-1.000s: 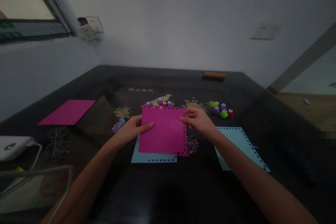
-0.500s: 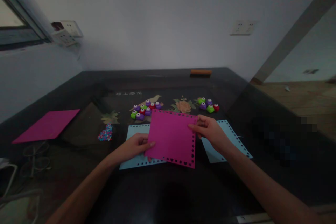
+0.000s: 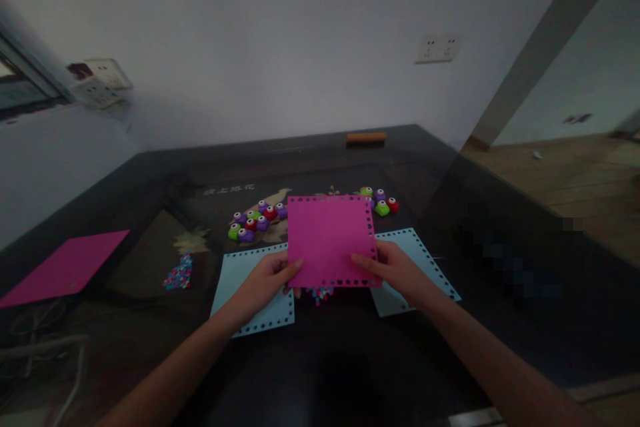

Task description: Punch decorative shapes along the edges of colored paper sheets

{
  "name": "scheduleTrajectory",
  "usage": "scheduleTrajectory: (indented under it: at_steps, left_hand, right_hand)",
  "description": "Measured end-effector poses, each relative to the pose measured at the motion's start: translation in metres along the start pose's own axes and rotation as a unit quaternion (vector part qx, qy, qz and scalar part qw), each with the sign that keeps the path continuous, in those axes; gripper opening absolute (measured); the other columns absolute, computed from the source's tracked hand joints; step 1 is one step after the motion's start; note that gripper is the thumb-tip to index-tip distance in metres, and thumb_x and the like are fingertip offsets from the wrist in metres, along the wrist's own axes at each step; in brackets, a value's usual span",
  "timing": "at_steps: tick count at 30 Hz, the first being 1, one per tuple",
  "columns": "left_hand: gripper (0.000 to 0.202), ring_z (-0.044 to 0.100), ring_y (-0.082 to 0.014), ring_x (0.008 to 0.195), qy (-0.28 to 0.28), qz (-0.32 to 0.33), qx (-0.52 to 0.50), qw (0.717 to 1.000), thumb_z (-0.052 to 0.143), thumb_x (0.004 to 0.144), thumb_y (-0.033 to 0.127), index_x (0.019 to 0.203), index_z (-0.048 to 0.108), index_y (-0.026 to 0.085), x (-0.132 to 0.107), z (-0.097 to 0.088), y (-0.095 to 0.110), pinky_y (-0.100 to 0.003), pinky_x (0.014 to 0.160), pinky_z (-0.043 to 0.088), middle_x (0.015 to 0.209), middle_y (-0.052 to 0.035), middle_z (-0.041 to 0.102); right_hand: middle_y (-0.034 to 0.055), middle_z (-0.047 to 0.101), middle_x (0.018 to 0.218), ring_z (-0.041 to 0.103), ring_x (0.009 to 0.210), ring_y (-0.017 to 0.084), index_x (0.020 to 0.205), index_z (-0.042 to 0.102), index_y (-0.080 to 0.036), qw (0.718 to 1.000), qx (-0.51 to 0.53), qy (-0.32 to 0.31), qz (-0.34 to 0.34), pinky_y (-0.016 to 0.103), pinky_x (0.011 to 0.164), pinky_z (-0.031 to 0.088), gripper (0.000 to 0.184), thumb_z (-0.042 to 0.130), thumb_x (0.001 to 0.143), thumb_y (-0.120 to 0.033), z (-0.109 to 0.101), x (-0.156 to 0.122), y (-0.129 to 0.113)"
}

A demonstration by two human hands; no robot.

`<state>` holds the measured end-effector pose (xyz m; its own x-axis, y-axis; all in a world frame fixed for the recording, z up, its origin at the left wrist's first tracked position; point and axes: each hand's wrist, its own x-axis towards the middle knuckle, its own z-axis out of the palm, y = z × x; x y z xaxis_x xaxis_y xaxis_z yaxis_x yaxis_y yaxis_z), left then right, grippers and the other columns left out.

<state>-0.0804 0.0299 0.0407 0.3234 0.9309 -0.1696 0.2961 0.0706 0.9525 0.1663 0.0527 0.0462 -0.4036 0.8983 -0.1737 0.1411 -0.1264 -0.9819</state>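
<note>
A square magenta sheet of paper (image 3: 330, 240) is held up above the table between both hands, with small shaped holes punched along its top, right and bottom edges. My left hand (image 3: 273, 275) pinches its lower left edge, thumb on the front. On the lower right edge, my right hand (image 3: 393, 265) grips it the same way, the other fingers behind. Below on the table lie a light blue punched sheet (image 3: 253, 290) on the left and another light blue sheet (image 3: 413, 273) on the right, each partly covered by a hand. Small coloured bits (image 3: 320, 295) show beneath the magenta sheet's bottom edge.
Several eye-topped punches stand in a left cluster (image 3: 257, 219) and a right cluster (image 3: 381, 201). Another magenta sheet (image 3: 67, 267) and a pile of confetti (image 3: 179, 273) lie at the left. An orange-brown stick (image 3: 367, 137) rests near the dark table's (image 3: 325, 360) back edge.
My right hand has slid from the magenta sheet's upper right corner down to its lower right edge. The sheet is now straighter, and confetti shows below it. The view has turned slightly right.
</note>
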Motion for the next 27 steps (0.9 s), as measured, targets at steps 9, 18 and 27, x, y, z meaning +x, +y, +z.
scheduleTrajectory:
  at_steps: [9,18,27]
  left_hand:
    - [0.040,0.048,-0.0142,0.050,0.015,0.000,0.000,1.000,0.049,0.084,0.055,0.071,0.058,0.019,0.002,0.022,-0.002,-0.026,0.051,0.035,0.053,0.0011,0.057]
    - [0.032,0.051,-0.0148,0.051,0.043,0.009,0.027,0.999,0.048,0.085,0.047,0.068,0.055,0.020,-0.002,0.012,-0.002,-0.027,0.055,0.038,0.053,0.0022,0.056]
    - [0.032,0.053,-0.0154,0.052,0.050,0.011,0.036,0.998,0.047,0.085,0.048,0.070,0.056,0.021,-0.002,0.014,-0.004,-0.028,0.054,0.040,0.054,0.0022,0.057]
  right_hand:
    - [0.0077,0.073,0.098,0.066,0.083,0.021,0.096,0.070,-0.020,0.997,0.066,0.008,0.043,0.037,0.079,0.053,0.032,0.074,0.071,-0.039,-0.002,0.001,0.010]
    - [0.0028,0.068,0.070,0.056,0.058,0.014,0.078,0.070,-0.019,0.998,0.006,0.010,0.057,0.028,0.055,0.046,0.021,0.072,0.072,-0.039,0.002,0.002,0.014]
    - [0.0028,0.068,0.070,0.056,0.060,0.015,0.077,0.070,-0.020,0.999,-0.005,0.013,0.035,0.028,0.055,0.045,0.021,0.073,0.070,-0.040,0.002,0.004,0.019]
